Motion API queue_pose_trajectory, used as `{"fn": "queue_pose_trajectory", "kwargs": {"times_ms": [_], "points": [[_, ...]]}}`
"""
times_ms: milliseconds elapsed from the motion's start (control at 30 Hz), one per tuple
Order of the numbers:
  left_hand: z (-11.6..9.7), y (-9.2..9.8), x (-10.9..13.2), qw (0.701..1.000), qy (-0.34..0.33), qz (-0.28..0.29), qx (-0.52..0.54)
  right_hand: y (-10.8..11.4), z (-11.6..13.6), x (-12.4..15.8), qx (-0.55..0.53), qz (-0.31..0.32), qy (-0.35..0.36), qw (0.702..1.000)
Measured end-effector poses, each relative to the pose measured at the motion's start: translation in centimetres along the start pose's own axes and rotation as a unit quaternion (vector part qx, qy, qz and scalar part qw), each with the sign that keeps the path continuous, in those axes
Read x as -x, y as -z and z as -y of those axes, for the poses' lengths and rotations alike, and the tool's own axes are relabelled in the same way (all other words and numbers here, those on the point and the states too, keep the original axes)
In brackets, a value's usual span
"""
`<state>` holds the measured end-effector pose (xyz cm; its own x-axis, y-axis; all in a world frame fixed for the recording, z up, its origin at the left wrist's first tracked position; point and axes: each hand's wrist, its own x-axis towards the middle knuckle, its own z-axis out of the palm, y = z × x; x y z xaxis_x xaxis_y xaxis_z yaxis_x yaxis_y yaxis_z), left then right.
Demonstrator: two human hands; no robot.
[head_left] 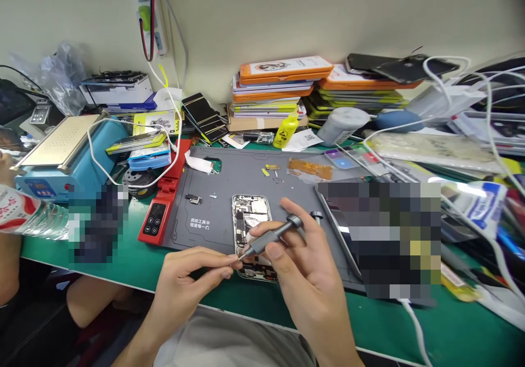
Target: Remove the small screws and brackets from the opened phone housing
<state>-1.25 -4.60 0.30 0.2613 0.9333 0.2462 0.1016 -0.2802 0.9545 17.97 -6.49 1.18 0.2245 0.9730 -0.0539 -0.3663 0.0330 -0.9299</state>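
Observation:
An opened phone (251,208) with bare inner parts lies on the grey work mat (213,178). Over its lower half my right hand (305,260) grips a grey screwdriver (268,239), its tip pointing down to the left. My left hand (197,274) pinches at that tip with thumb and forefinger; whatever is between them is too small to name. Left of the phone lie a small dark and silver part (193,198) and a tiny pale piece (213,196). Several small bits (278,179) rest farther back on the mat.
A red device (156,222) borders the mat's left side. A dark tablet-like panel (340,225), partly pixelated, lies at the right. Behind stand a yellow bottle (286,130) and stacked orange boxes (285,71). A blue machine (61,164) and another person's arm (9,263) are at left.

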Motion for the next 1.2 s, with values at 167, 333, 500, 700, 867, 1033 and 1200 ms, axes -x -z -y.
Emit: {"fn": "queue_pose_trajectory", "kwargs": {"times_ms": [167, 333, 500, 700, 867, 1033, 1200], "points": [[-0.1, 0.0, 0.0, 1.000, 0.010, 0.005, 0.004, 0.0, -0.2, 0.0, 0.015, -0.002, 0.016, 1.000], [-0.2, 0.1, 0.1, 1.000, 0.013, 0.008, -0.001, 0.6, -0.7, -0.6, 0.032, 0.026, 0.076, 0.996], [-0.1, 0.1, 0.0, 1.000, 0.005, 0.001, -0.008, 0.8, -1.1, -0.8, 0.045, 0.040, 0.094, 0.994], [0.0, 0.3, 0.0, 0.999, -0.005, 0.030, 0.012, 1.4, -0.9, -1.1, 0.012, 0.060, 0.062, 0.996], [-0.1, 0.0, -0.2, 0.995, -0.034, 0.007, -0.090, 1.5, 0.0, -1.5, -0.010, 0.028, 0.070, 0.997], [0.3, -1.1, -0.2, 0.939, -0.161, 0.000, -0.305, 1.8, -0.5, -1.2, 0.184, -0.103, 0.271, 0.939], [0.3, -1.4, 0.0, 0.898, -0.209, 0.034, -0.384, 3.0, -2.2, -0.7, 0.311, -0.047, 0.387, 0.866]]}}
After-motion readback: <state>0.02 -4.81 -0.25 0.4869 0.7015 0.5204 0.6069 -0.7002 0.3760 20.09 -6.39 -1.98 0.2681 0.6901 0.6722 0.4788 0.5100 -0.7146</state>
